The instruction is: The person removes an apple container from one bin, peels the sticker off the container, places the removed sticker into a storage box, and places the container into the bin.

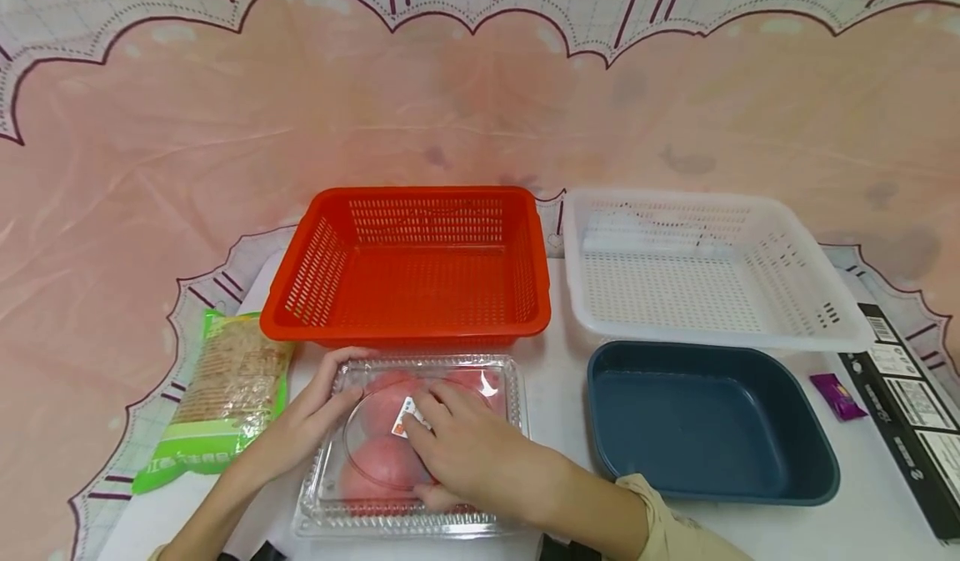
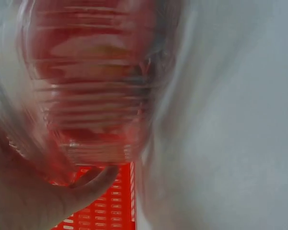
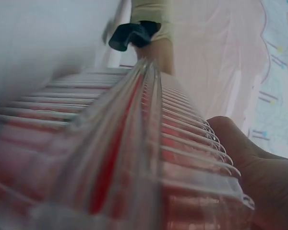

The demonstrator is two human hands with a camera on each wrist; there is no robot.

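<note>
A clear plastic clamshell box (image 1: 318,494) holding several round red fruits (image 1: 378,465) lies at the front, its ribbed rim all round. My left hand (image 1: 303,419) grips the box's far left corner, thumb over the lid and fingers along the back edge. In the left wrist view, a finger (image 2: 98,184) curls about the end of the box. My right hand (image 1: 468,440) lies across the lid, its fingers on top beside a small white and orange label (image 1: 408,415) that they partly cover. The right thumb (image 3: 230,139) shows past the ribbed edge in the right wrist view.
Behind the box stands a red basket (image 1: 427,336), with a white basket (image 1: 720,336) to its right. A dark blue tray (image 1: 712,494) sits right of the box, near a purple packet (image 1: 837,397) and a black strip with white labels (image 1: 892,415). A green-and-clear bag (image 1: 217,386) lies left.
</note>
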